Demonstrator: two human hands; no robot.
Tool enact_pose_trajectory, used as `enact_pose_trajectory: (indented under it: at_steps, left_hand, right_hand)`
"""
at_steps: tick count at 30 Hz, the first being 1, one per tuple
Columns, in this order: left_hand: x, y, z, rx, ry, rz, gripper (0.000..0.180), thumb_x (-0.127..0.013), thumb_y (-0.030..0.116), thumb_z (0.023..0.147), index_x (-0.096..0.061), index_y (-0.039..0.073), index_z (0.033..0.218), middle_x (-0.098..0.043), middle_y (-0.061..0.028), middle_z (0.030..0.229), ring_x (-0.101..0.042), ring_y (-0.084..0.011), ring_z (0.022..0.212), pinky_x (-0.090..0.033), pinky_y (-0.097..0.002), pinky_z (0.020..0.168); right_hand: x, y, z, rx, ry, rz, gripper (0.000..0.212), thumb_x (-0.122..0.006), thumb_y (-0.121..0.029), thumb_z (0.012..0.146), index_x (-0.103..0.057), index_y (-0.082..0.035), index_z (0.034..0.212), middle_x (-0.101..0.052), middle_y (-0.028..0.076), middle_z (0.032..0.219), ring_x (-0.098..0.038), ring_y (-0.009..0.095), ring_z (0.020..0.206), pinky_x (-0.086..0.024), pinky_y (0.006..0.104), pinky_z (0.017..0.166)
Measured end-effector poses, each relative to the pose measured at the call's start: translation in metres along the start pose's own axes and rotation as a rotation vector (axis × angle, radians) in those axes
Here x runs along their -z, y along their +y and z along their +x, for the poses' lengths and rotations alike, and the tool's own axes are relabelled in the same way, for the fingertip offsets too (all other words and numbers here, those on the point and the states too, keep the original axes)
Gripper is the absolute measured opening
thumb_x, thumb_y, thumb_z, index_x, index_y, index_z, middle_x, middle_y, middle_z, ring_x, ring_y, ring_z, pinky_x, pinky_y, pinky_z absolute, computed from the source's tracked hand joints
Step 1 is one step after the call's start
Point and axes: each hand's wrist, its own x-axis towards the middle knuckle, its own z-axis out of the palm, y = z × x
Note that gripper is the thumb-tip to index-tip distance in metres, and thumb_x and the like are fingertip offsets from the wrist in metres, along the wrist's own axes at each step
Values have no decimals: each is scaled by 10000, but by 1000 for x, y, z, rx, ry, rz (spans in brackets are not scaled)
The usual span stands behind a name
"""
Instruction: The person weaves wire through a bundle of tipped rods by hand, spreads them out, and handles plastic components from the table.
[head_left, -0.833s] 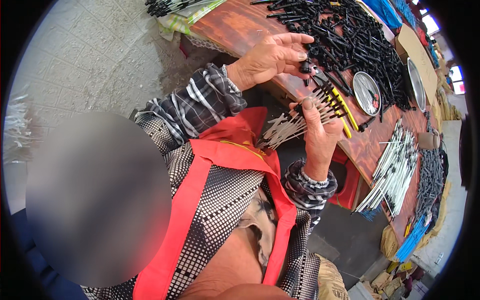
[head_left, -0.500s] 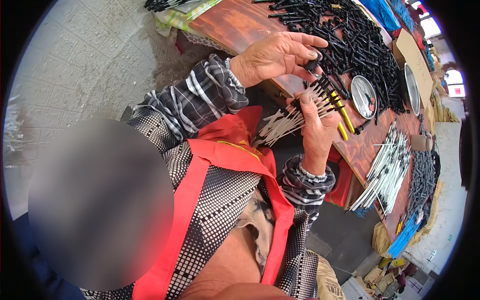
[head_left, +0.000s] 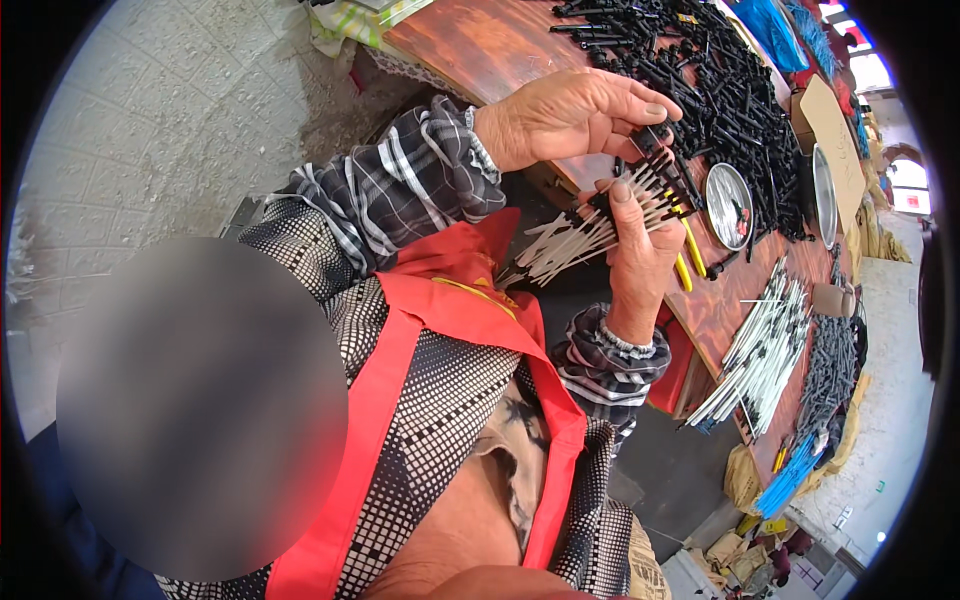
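My right hand (head_left: 645, 255) is closed around a bundle of thin white rods (head_left: 565, 243) with black tips, its thumb lying across them. The tips fan out toward the table, while the other ends point back to my red apron. Just above, my left hand (head_left: 580, 115) pinches a small black part (head_left: 652, 136) between thumb and fingers, at the tips of the rods. Whether that part touches a rod is too small to tell. Beside my right hand, a yellow-handled tool (head_left: 683, 270) rests at the table edge, partly hidden by the bundle.
A large heap of black plastic parts (head_left: 720, 110) covers the far side of the wooden table (head_left: 450, 45). Round metal dishes (head_left: 728, 205) stand by it. To the right lie a pile of white rods (head_left: 765, 350), grey parts (head_left: 828, 365) and blue rods (head_left: 790, 475). A cardboard box (head_left: 830, 130) stands behind.
My left hand has shifted slightly right with the black part, bringing it against or close over the rod tips. My right hand still grips the bundle. The view has shifted slightly.
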Motion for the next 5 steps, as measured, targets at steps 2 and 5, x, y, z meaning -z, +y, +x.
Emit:
enact_pose_trajectory:
  at_steps: [2,5]
  left_hand:
    - [-2,1,-2,22,21,-6,323,-592,100,983,-586,-39,1274,-664,-123,1129,-665,-228,1069,-538,-328,922]
    - [3,-2,0,30,13,-27,334,-592,99,983,-578,-39,1287,-663,-139,1136,-666,-253,1072,-538,-328,943]
  right_hand:
    - [1,-1,0,1,3,-21,187,-692,-168,946,-692,13,989,-699,57,838,-680,141,747,-533,263,644]
    - [2,2,2,21,-4,8,195,-695,-178,944,-692,10,996,-701,59,856,-687,153,754,-547,271,658]
